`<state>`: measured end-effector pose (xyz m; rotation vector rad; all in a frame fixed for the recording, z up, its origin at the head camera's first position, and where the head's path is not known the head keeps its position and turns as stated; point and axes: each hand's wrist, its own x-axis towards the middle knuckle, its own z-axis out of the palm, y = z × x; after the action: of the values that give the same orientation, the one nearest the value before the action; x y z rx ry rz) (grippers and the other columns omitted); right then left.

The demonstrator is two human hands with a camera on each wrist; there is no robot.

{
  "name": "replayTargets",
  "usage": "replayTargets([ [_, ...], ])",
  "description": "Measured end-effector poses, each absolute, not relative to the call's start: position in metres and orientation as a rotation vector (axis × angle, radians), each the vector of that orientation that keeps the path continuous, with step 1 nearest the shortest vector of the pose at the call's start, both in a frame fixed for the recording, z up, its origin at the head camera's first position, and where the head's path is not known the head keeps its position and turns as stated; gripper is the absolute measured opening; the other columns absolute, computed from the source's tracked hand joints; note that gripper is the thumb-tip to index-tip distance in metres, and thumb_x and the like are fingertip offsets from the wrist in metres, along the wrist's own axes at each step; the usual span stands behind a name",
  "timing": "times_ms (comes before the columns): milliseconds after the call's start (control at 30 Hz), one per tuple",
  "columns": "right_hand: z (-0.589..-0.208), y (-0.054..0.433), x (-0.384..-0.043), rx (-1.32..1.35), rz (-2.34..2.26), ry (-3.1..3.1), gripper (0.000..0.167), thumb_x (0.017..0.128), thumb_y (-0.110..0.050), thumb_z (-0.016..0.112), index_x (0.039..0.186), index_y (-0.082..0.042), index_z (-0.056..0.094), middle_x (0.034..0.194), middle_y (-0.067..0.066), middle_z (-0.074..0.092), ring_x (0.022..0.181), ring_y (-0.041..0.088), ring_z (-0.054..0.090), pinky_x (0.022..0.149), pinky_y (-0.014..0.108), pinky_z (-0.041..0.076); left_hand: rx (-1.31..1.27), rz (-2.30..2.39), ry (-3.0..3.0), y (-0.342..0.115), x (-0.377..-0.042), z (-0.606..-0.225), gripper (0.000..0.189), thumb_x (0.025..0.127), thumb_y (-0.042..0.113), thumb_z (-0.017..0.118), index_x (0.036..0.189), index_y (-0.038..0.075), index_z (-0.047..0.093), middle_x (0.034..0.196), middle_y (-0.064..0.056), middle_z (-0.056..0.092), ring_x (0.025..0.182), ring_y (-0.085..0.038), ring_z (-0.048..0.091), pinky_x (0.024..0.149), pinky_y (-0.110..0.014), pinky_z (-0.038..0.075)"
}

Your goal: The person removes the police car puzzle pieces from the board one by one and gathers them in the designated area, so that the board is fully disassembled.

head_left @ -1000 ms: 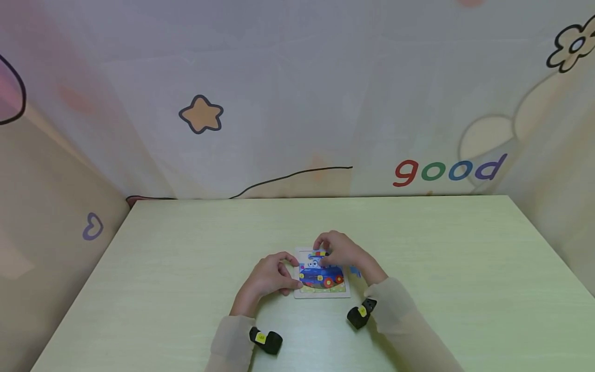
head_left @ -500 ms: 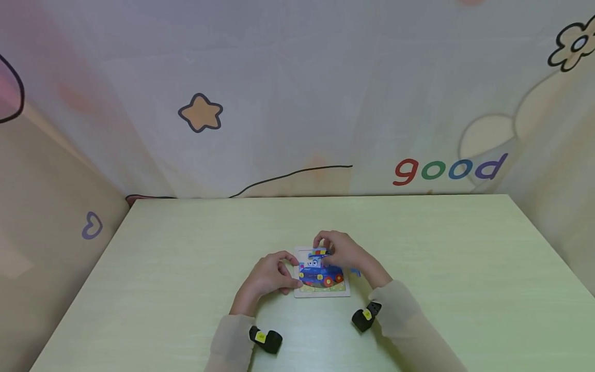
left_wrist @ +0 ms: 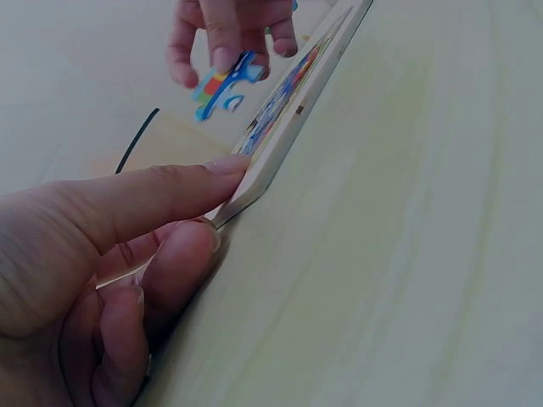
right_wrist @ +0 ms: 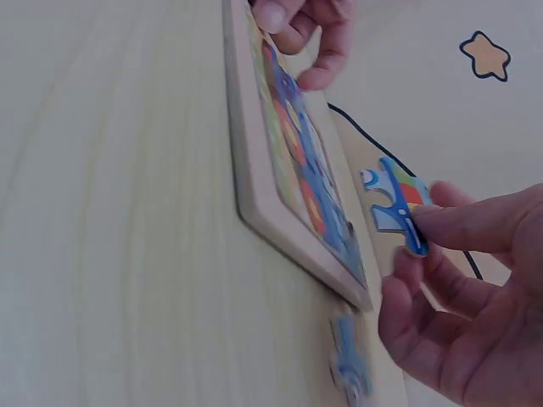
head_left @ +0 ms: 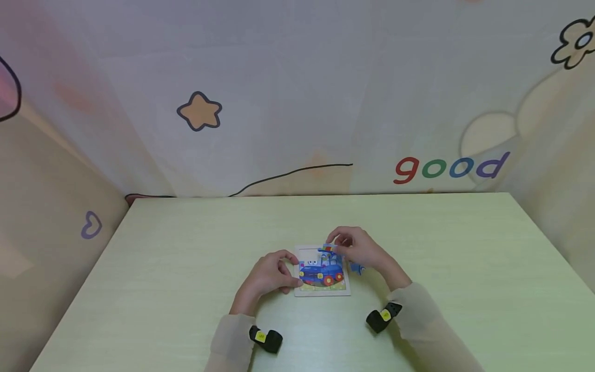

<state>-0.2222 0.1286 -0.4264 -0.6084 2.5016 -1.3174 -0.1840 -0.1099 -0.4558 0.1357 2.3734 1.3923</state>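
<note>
A framed jigsaw puzzle (head_left: 322, 292) with a blue cartoon vehicle lies on the table. My left hand (head_left: 271, 274) grips its left side; in the left wrist view the thumb (left_wrist: 225, 165) lies on the frame's corner. Above the upper right part of the puzzle, my right hand (head_left: 360, 248) pinches a jigsaw piece (right_wrist: 394, 203) between thumb and fingers. That piece is blue with a red, yellow and green patch, and it is held clear of the board. A pale gap (head_left: 308, 254) shows in the puzzle's upper left.
Another blue jigsaw piece (head_left: 357, 268) lies on the table just right of the frame, partly under the right hand. The pale wooden table (head_left: 186, 248) stretches to a printed cloth backdrop (head_left: 288, 103). Each wrist wears a black camera (head_left: 267, 341).
My right hand has moved right and slightly up, carrying the jigsaw piece off the upper middle of the puzzle. The loose piece beside the frame shows more. The left hand stays put.
</note>
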Motion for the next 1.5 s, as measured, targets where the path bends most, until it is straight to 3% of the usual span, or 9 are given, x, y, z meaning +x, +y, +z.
replayTargets([
  [533,-0.423,0.193,-0.210,-0.320,-1.369,2.445,0.024,0.088,-0.007,0.058,0.110,0.000,0.061,0.088,0.011,0.052,0.072,0.021,0.055,0.062,0.030,0.048,0.154,1.410,2.369,-0.111,-0.182,-0.455,0.038,0.071,0.015,0.078,0.102,0.009,0.057,0.062,-0.004,0.057,0.047,-0.015,0.055,0.049,-0.025,0.041],
  [1067,-0.431,0.209,-0.207,-0.318,-1.181,2.575,0.017,0.085,-0.002,0.059,0.100,0.000,0.065,0.078,0.005,0.054,0.066,0.018,0.046,0.053,0.024,0.041,0.161,1.409,2.373,-0.111,-0.182,-0.455,0.039,0.070,0.015,0.079,0.101,0.009,0.057,0.061,-0.003,0.056,0.046,-0.015,0.055,0.048,-0.025,0.040],
  [1500,-0.432,0.204,-0.205,-0.334,-1.038,2.701,0.012,0.081,-0.004,0.064,0.092,-0.002,0.067,0.076,0.002,0.055,0.068,0.017,0.044,0.057,0.026,0.038,0.172,1.402,2.379,-0.110,-0.182,-0.455,0.038,0.070,0.015,0.078,0.101,0.009,0.057,0.060,-0.003,0.056,0.046,-0.014,0.054,0.048,-0.025,0.039],
])
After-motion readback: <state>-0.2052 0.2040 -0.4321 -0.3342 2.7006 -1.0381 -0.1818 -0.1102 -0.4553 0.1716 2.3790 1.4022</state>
